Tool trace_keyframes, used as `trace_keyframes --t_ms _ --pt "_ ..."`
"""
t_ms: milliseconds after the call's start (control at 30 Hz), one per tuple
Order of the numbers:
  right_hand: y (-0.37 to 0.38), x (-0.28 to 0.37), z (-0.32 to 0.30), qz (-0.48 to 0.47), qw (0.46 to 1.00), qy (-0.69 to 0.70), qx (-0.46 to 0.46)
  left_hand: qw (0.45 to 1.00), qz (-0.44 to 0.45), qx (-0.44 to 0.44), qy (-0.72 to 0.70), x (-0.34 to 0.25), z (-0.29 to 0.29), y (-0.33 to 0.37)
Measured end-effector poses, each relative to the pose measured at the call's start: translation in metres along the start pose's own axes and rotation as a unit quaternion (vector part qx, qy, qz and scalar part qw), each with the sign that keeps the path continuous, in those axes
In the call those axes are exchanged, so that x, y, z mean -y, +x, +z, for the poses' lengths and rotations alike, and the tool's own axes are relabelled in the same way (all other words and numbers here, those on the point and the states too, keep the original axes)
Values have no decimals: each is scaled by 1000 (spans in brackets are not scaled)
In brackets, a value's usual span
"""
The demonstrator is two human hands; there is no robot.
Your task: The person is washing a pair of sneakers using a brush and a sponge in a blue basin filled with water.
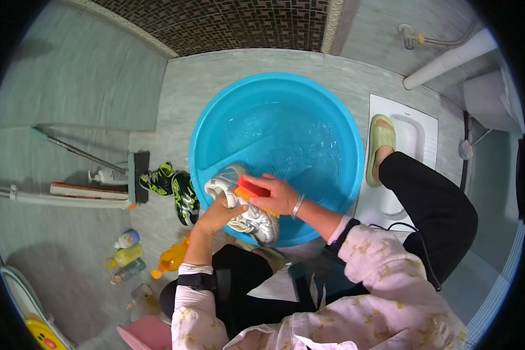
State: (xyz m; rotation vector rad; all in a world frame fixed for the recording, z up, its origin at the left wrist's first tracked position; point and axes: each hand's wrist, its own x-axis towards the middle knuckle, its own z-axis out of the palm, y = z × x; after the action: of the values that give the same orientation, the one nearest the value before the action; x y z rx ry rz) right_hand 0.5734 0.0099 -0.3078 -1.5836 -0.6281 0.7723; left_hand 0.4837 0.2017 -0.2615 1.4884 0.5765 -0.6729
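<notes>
Silver shoe [255, 221] meeting the brush [252, 187], with the cleaning looking unfinished

Just below the centre of the frame, the silver-white shoe is lying at a slant over the lower-left rim of the blue tub [356, 157]; whether the rim is bearing its weight, I cannot tell. The left hand [217, 214] is gripping it near the opening, the thumb lying across the upper. The right hand [279, 195] is closing around the red back of the brush, whose orange bristles are facing the shoe and seemingly touching it.

The scrubbing appears to be under way: the exposed upper is looking fairly bright, but the hands are hiding part of it and the sole is not showing clearly, so judging how much is clean is impossible. Water [286, 131] is filling the tub's bottom, with no thick foam showing. Rinsing is probably remaining.

Left of the tub, the black-and-green shoes [185, 198] are sitting on the floor; nothing is showing whether they are washed or waiting. An orange bottle [174, 255] is lying at lower left.
</notes>
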Motion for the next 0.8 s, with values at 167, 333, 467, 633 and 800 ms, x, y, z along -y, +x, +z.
trace_keyframes --t_ms 167,333,467,633,800 --pt "58 -7 14 33 983 -144 -109 999 -28 11 25 -6 3 2" --pt "90 -5 -12 83 974 -193 -86 999 -44 -4 20 2 -4 0" --pt "25 33 -5 -27 992 -90 82 999 -39 -10 32 3 -2 -2" --pt "57 39 30 45 977 -203 -52 999 -39 -5 14 -1 -7 -6" --pt "72 -40 -14 115 923 -317 -186 996 -26 -37 84 3 3 -4"
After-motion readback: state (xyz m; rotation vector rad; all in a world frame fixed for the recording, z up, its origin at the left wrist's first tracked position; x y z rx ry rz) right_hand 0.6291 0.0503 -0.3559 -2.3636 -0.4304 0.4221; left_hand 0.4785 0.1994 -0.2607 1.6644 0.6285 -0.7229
